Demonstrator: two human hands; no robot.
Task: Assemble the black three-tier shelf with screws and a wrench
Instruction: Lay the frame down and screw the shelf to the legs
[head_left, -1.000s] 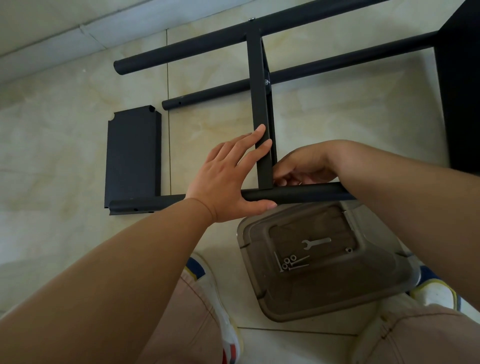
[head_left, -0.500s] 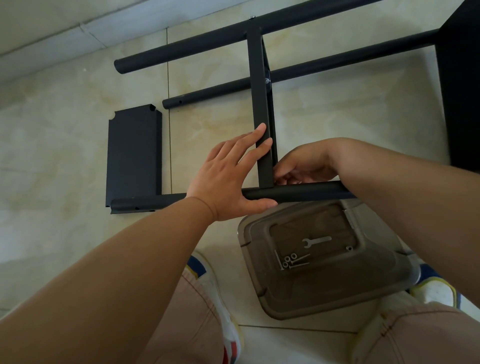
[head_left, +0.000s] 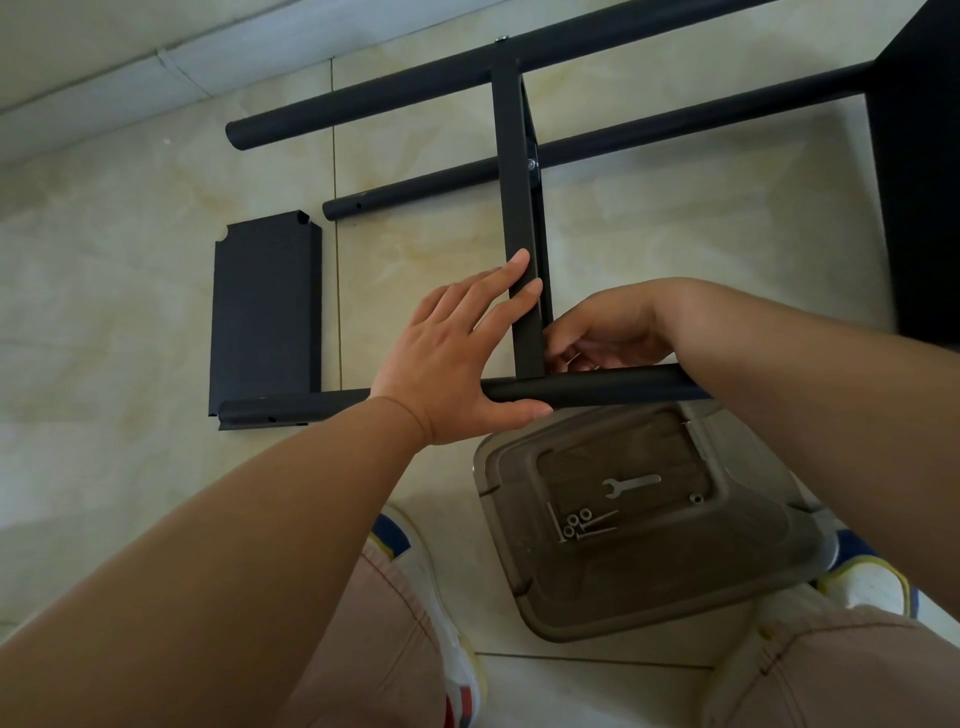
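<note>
The black shelf frame lies on its side on the tiled floor. Its near pole (head_left: 613, 387) runs left to right, and a shelf panel (head_left: 517, 208) stands edge-on across it. My left hand (head_left: 457, 358) presses flat against the panel's edge, fingers straight, thumb under the near pole. My right hand (head_left: 597, 338) reaches behind the panel at its joint with the pole, fingers curled; what they pinch is hidden. A small wrench (head_left: 631, 484) and several screws (head_left: 584, 525) lie in a translucent bin (head_left: 769, 566) by my feet.
A loose black shelf panel (head_left: 262, 317) lies flat on the floor at left. Two far poles (head_left: 395, 96) (head_left: 431, 184) run across the back. Another black panel (head_left: 919, 182) stands at the right edge. My knees and shoes frame the bin.
Both hands stay at the joint almost unmoved. The view has shifted only slightly.
</note>
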